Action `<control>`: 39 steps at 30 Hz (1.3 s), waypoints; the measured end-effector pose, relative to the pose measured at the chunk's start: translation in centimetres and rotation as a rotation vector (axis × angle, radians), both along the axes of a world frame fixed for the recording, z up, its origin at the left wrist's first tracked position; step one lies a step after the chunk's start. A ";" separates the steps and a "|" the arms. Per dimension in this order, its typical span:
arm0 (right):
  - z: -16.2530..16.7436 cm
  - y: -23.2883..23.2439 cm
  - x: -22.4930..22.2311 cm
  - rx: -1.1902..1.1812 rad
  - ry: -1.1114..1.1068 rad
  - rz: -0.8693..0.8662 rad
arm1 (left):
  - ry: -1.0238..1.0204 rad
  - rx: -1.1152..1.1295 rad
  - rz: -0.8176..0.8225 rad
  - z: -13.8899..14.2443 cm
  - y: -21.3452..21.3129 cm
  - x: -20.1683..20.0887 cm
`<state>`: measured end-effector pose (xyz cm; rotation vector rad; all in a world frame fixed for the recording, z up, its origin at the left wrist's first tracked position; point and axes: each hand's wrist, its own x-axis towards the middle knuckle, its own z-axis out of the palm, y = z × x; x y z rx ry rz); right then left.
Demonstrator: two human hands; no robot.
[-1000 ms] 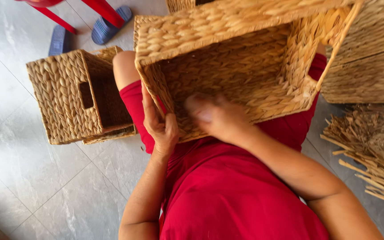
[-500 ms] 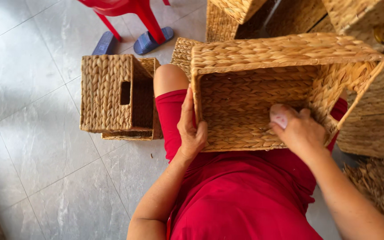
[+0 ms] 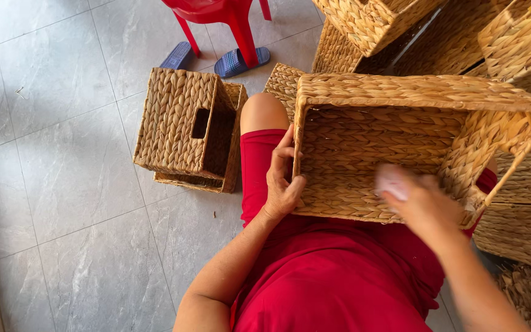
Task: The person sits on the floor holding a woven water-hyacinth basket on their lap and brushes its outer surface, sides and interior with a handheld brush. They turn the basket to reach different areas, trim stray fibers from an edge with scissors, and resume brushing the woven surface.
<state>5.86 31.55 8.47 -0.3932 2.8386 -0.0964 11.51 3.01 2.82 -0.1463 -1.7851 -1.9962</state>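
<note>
Two hands on the woven basket (image 3: pixel 413 147), which rests across the lap. Left hand (image 3: pixel 283 178) clasps its left wall, fingers curled on the rim, as half a second ago. Right hand (image 3: pixel 416 203), blurred, has slid lower along the near wall; finger spread unreadable. Handling appears ongoing.

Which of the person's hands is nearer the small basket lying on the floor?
Left. The left hand grips the lap basket's side beside the small basket; the right hand is farther away.
</note>
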 end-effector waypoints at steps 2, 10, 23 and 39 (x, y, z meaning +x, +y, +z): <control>0.4 2.4 -0.9 0.124 -0.011 -0.067 | 0.013 -0.107 0.039 -0.1 -0.3 0.1; -1.1 -6.0 1.5 -0.130 -0.038 0.078 | -0.006 -0.185 0.073 0.1 -0.1 -0.4; -0.2 3.2 -0.7 0.042 0.067 -0.027 | -0.025 -0.229 0.071 0.2 -0.1 0.7; 0.0 -4.5 2.3 -0.384 0.142 0.171 | -0.151 -0.200 0.081 -0.3 1.0 1.2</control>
